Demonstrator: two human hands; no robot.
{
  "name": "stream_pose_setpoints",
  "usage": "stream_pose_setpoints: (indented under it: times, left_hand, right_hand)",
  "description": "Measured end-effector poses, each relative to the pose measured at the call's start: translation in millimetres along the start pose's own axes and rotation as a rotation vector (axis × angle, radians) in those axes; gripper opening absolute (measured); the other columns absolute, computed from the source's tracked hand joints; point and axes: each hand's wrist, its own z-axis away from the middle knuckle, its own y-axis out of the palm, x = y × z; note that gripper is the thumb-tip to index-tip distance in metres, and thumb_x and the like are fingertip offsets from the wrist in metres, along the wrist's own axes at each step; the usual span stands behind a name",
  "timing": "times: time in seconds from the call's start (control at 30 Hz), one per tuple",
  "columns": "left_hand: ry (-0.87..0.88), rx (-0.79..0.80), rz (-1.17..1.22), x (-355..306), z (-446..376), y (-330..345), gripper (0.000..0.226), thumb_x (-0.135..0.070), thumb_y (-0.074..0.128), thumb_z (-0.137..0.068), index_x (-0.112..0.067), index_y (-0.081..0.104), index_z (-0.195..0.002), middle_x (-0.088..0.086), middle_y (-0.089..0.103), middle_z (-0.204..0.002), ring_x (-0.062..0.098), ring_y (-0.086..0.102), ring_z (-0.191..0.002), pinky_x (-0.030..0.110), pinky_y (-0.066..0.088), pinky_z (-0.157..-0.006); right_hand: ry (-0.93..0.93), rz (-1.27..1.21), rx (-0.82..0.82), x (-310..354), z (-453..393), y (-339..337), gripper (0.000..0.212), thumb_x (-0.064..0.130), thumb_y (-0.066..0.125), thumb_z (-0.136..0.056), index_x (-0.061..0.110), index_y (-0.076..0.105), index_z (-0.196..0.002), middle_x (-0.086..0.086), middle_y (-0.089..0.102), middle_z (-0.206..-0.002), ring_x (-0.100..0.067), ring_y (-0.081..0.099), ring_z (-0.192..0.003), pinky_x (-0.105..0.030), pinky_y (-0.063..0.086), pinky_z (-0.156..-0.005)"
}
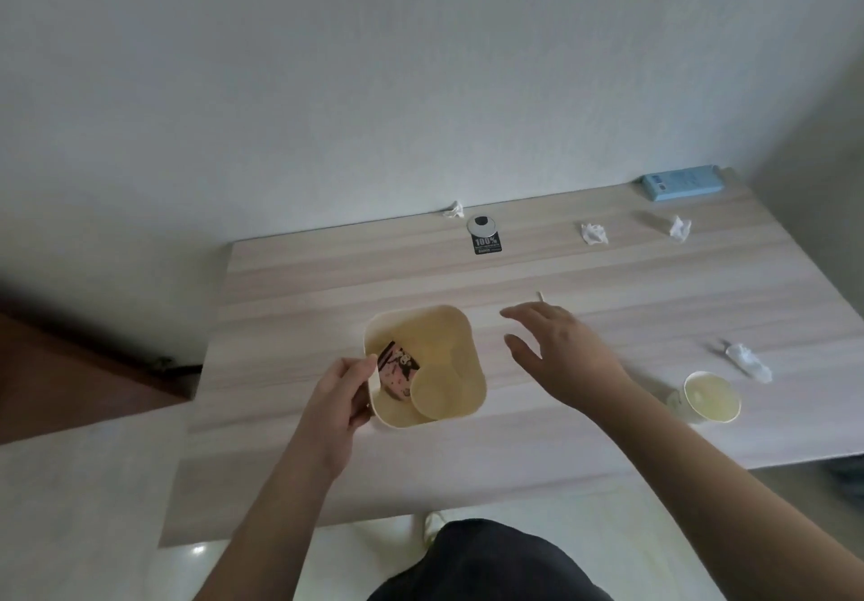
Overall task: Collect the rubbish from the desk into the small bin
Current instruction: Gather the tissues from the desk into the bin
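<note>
A small cream bin (460,348) stands on the wooden desk (327,282), with a pink-and-black wrapper (397,369) and a paper cup inside. My left hand (343,394) grips the bin's near-left rim. To the bin's right my right hand (556,348) hovers with fingers spread, holding nothing. A thin white stick (540,296) lies just beyond its fingertips. Crumpled tissues lie at the back (453,210), back right (594,232), far right (679,227) and right (748,359). A paper cup (710,397) stands at the right.
A black label with a round disc (485,235) lies near the desk's back edge. A light blue box (682,182) sits in the far right corner by the wall. A brown wooden surface (70,366) is to the desk's left.
</note>
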Motion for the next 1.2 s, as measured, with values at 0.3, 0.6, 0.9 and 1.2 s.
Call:
stream_pose_setpoints:
  times: [0.3,0.6,0.9,1.2]
  left_hand:
    - [0.032,0.125,0.046,-35.0,-47.9,-21.9,0.041,-0.045,0.069,-0.075,-0.01,0.053,-0.088,-0.008,0.042,-0.052,0.008,0.041,-0.047,0.034,0.036,-0.061]
    - [-0.038,0.056,0.096,-56.7,-102.6,-14.5,0.036,-0.042,0.069,-0.074,-0.012,0.052,-0.084,-0.007,0.036,-0.053,0.011,0.035,-0.048,0.027,0.04,-0.056]
    - [-0.028,-0.042,0.062,-56.4,-145.7,19.6,0.029,-0.039,0.065,-0.077,-0.013,0.053,-0.081,-0.008,0.04,-0.053,0.008,0.036,-0.048,0.024,0.035,-0.051]
    - [-0.031,-0.112,0.029,-53.5,-175.6,35.5,0.044,-0.048,0.068,-0.066,-0.011,0.052,-0.083,-0.008,0.039,-0.052,0.01,0.034,-0.05,0.03,0.029,-0.056]
  right_hand:
    - [-0.01,0.076,-0.008,21.0,-83.7,11.2,0.041,0.027,0.055,-0.093,0.017,0.052,-0.133,-0.004,0.058,-0.131,-0.027,0.055,-0.116,-0.039,0.044,-0.094]
    - [-0.006,0.111,-0.009,-9.4,-164.1,9.8,0.039,0.025,0.056,-0.092,0.013,0.054,-0.13,-0.006,0.06,-0.126,-0.029,0.056,-0.111,-0.038,0.043,-0.093]
    - [-0.016,0.215,0.055,-72.6,-268.9,65.1,0.045,0.031,0.053,-0.092,0.019,0.051,-0.135,-0.009,0.042,-0.146,-0.028,0.032,-0.136,-0.046,0.028,-0.109]
    - [-0.002,0.382,0.329,-122.6,-342.1,132.0,0.057,0.037,0.048,-0.092,0.024,0.032,-0.145,-0.008,0.017,-0.158,-0.027,0.015,-0.143,-0.043,0.02,-0.113]
